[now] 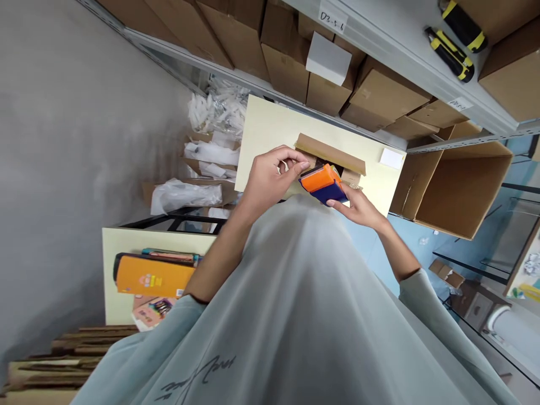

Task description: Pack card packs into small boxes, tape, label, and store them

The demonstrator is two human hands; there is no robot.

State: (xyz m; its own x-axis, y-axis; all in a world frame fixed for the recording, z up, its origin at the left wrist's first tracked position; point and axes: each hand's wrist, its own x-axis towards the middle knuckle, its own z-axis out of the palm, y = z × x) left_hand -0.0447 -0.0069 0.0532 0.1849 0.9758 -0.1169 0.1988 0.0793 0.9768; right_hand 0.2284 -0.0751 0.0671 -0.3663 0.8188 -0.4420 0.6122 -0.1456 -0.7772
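An orange and dark-blue pack (323,183), small and box-like, is tilted over an open cardboard box (331,153) on the cream tabletop (270,129). My right hand (358,207) grips the pack from its right side, thumb along the lower blue edge. Close to the pack's upper left corner, my left hand (276,177) has thumb and forefinger pinched together; whether anything is between them I cannot make out. The pack and my hands cover much of the box's opening, and something dark shows inside it.
A shelf (379,62) with cardboard boxes and two yellow-black cutters (451,53) runs above the table. At the right stands a big open carton (459,185). White plastic bags (219,112) pile up at left, near an orange package (154,274). A white label (391,158) lies on the tabletop.
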